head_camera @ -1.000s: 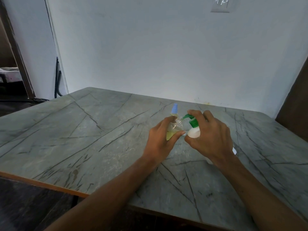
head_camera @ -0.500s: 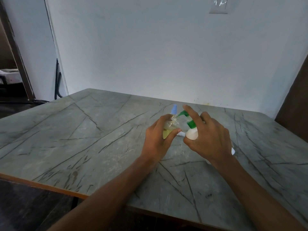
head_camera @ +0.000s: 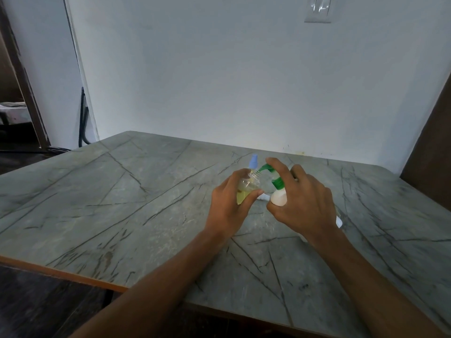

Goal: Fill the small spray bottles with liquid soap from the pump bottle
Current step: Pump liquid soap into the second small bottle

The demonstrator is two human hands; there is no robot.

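Both hands sit a little farther from us across the table (head_camera: 122, 191) than a second ago, and a small white cap (head_camera: 264, 197) lying between them has come into view.

At the far left we see a dark doorway (head_camera: 14, 106), then a black cable (head_camera: 83, 118) hanging down the pale wall. The grey, marble-patterned table fills the lower part of the view.

Right of the table's centre, the left hand (head_camera: 228, 208) reaches in from below. Its fingers and thumb are curled round a small spray bottle (head_camera: 246, 186), which is clear plastic with its top off. The bottle holds yellow liquid in its lower part and leans to the right. Just behind it we see a blue spray top (head_camera: 253, 161) standing upright; what it sits on is hidden. The white cap lies on the table just beside the left thumb.

Next comes the pump bottle (head_camera: 278, 198), which is white. Its green spout (head_camera: 263, 169) meets the open neck of the small bottle. The right hand (head_camera: 305, 203) wraps the pump bottle's body, with the forefinger laid over the pump head.

Behind the right wrist we see the edge of a white and blue object (head_camera: 339, 222), too hidden to identify. High on the wall is a light switch (head_camera: 318, 9). A brown panel (head_camera: 434, 147) closes the far right.
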